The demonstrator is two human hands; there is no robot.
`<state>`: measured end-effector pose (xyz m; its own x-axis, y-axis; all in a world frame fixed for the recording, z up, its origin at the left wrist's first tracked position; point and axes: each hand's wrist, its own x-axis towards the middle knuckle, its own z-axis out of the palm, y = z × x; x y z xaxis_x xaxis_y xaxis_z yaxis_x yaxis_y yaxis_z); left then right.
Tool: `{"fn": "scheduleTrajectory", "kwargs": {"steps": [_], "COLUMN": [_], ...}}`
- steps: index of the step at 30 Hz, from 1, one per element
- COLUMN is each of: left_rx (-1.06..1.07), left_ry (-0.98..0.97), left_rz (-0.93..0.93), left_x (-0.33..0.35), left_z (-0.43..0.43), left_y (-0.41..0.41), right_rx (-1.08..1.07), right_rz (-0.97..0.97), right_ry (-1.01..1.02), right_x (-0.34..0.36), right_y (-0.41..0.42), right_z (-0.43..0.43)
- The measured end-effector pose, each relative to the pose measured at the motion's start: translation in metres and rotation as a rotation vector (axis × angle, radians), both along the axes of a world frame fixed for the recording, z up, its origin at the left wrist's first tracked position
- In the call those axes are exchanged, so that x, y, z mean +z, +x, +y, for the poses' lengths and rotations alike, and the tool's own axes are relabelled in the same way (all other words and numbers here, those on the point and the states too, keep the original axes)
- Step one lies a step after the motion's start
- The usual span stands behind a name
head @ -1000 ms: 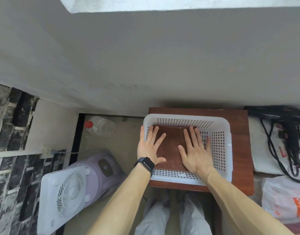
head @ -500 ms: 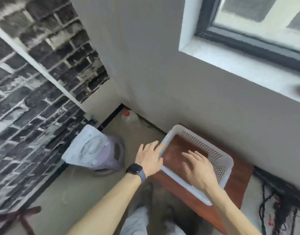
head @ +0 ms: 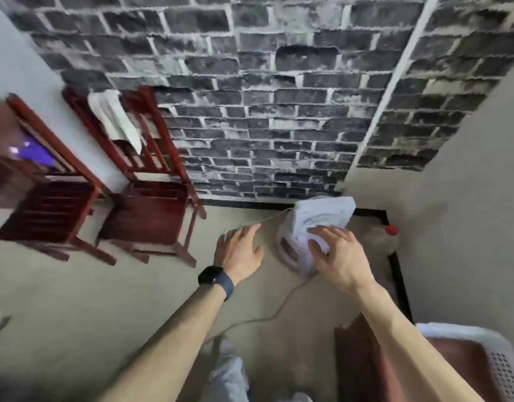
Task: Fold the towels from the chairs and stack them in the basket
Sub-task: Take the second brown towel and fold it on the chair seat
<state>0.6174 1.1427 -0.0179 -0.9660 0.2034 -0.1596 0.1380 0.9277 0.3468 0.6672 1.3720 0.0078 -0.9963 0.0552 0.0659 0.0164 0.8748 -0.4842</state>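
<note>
a pale towel (head: 116, 120) hangs over the back of the right chair (head: 151, 210), draped down between its slats. a second chair (head: 46, 210) stands just beside it on the left, blurred, with something purple (head: 38, 152) showing through its back. both chairs stand against a brick wall (head: 279, 111).

the white basket (head: 505, 369) sits at the bottom right corner, well apart from the chairs, with something brown (head: 458, 358) lying inside. it rests on a dark wooden stand (head: 354, 358).

the left hand (head: 239, 250) hovers over the floor, fingers spread and holding nothing, a dark watch (head: 213, 278) on its wrist. the right hand (head: 337, 253) is also spread with nothing in it, in front of a white fan (head: 316, 219) on the floor; whether it touches the fan cannot be told. a cord (head: 279, 311) trails across the floor from the fan. a red cap (head: 392, 230) shows in the corner.
</note>
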Motion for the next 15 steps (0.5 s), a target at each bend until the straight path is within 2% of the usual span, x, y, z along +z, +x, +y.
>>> {"fn": "scheduleTrajectory", "kwargs": {"steps": [5, 8, 15], "left_rx": [0.276, 0.440, 0.636], "left_ry": [0.055, 0.067, 0.011], "left_rz": [0.068, 0.088, 0.097], "left_x": [0.014, 0.017, 0.032], "left_z": [-0.142, -0.225, -0.413], "left_y": [0.011, 0.018, 0.019], "right_rx": [0.308, 0.405, 0.647], "right_rz": [-0.054, -0.034, -0.045], "right_ry": [0.013, 0.009, -0.001], "right_x": [0.023, 0.024, 0.030], "right_y": [-0.060, -0.085, -0.129], "right_z": [-0.141, -0.230, -0.419]}}
